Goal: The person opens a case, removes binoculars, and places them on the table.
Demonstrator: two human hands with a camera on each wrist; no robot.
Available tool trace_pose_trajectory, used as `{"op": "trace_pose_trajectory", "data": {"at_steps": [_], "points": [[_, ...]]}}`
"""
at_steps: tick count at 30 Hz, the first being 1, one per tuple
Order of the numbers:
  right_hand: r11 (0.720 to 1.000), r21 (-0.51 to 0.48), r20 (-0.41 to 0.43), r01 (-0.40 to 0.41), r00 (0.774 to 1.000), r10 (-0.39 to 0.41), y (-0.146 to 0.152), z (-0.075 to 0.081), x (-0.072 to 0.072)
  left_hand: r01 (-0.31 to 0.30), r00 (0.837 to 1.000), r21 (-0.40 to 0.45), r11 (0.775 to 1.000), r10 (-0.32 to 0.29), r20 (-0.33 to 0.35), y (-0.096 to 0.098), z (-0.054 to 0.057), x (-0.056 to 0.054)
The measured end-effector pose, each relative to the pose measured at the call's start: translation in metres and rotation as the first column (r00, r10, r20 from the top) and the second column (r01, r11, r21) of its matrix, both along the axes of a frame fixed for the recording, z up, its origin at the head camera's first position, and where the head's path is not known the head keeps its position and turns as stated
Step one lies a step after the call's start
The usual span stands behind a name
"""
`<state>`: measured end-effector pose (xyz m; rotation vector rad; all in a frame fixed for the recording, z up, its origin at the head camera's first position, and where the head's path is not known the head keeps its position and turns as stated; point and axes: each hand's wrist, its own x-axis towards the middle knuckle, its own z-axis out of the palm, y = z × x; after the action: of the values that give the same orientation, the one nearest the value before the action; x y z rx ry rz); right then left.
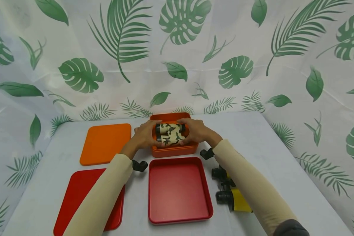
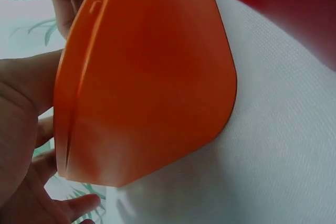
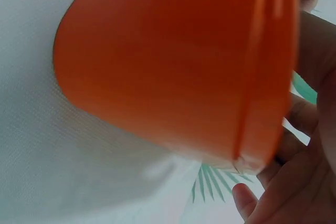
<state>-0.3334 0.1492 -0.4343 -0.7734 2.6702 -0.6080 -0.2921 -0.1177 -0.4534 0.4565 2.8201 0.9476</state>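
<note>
A pair of camouflage binoculars [image 1: 170, 139] with black ends lies in the orange box [image 1: 174, 152] at the back of the table. My left hand [image 1: 145, 133] grips the binoculars from the left, and my right hand [image 1: 197, 130] grips them from the right. In the left wrist view, the orange box [image 2: 152, 87] hides most of what the left hand [image 2: 21, 135] holds. The right wrist view likewise has the box wall [image 3: 168, 61] in front, with part of the right hand [image 3: 304, 166] beside its rim.
An orange lid [image 1: 106, 144] lies left of the box, with a red lid [image 1: 85, 186] nearer, partly under the left sleeve. A red box [image 1: 180, 191] stands in front. Yellow and black binoculars [image 1: 242, 200] lie at the right, partly covered by the right sleeve.
</note>
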Motion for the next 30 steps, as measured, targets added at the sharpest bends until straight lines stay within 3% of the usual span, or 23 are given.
{"op": "trace_pose_trajectory", "data": {"at_steps": [13, 21, 30], "points": [[0.997, 0.079, -0.041, -0.002, 0.999, 0.005, -0.007, -0.005, -0.004, 0.032, 0.999, -0.049, 0.998, -0.032, 0.003, 0.004, 0.000, -0.003], [0.991, 0.132, -0.083, -0.005, 0.996, 0.016, -0.011, -0.011, -0.005, 0.018, 1.000, -0.059, 0.998, -0.020, -0.023, 0.005, -0.002, -0.005], [0.996, 0.089, -0.107, 0.000, 0.994, 0.009, -0.011, -0.008, -0.005, -0.016, 0.999, -0.064, 0.998, 0.012, -0.051, 0.002, 0.001, -0.004]]}}
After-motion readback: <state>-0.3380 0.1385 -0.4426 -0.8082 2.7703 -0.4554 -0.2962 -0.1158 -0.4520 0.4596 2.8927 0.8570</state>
